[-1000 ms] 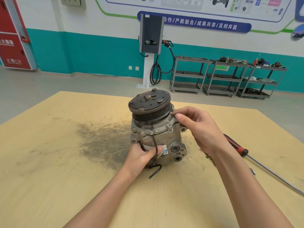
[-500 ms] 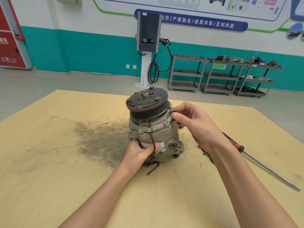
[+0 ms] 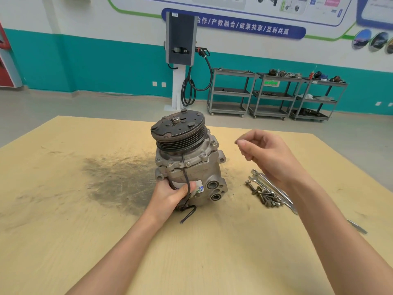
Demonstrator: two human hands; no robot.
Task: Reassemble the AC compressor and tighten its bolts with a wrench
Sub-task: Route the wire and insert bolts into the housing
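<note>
The grey AC compressor (image 3: 197, 167) stands upright on the wooden table (image 3: 63, 220), with its dark pulley and clutch plate (image 3: 178, 133) on top. My left hand (image 3: 172, 196) grips the compressor's lower body, the thumb over a black wire (image 3: 187, 182) that hangs down its side. Hovering to the right of the compressor and clear of it, my right hand (image 3: 270, 156) has loosely curled fingers with nothing visible in them. A wrench (image 3: 268, 184) and several loose bolts (image 3: 265, 196) lie on the table under my right wrist.
A dark greasy smear (image 3: 119, 179) marks the table left of the compressor. The tip of a metal shaft (image 3: 357, 227) shows past my right forearm. Beyond the table stand a charging post (image 3: 180, 39) and grey carts (image 3: 270, 94) along the wall.
My right hand has let go of the compressor's upper flange and moved right, uncovering the wrench and bolts. The left hand keeps its grip.
</note>
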